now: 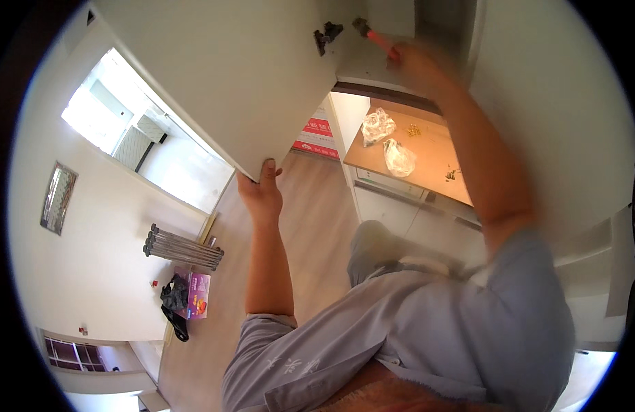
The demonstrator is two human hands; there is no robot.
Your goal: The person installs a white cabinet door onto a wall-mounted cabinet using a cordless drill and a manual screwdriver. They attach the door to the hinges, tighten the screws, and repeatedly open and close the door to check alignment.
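Note:
My left hand [262, 196] grips the lower edge of a white cabinet door panel [228, 75], with the thumb on its face. Raised at the upper right, my right hand [417, 63] is closed round the orange-red handle of a hammer [380, 43]. The hammer's dark head points toward a metal hinge [326, 37] on the door, with a gap between them. That hand and forearm are smeared by motion. Behind the hammer is the pale interior of the cabinet [372, 65].
Below the cabinet, a lit wooden surface [427, 130] carries two clear plastic bags [399, 158] and small brass-coloured pieces [413, 130]. Several metal legs [183, 248] lean by the left wall, near a purple box [198, 295] and a black bag [174, 294]. Red-and-white cartons [316, 137] stand beyond the door.

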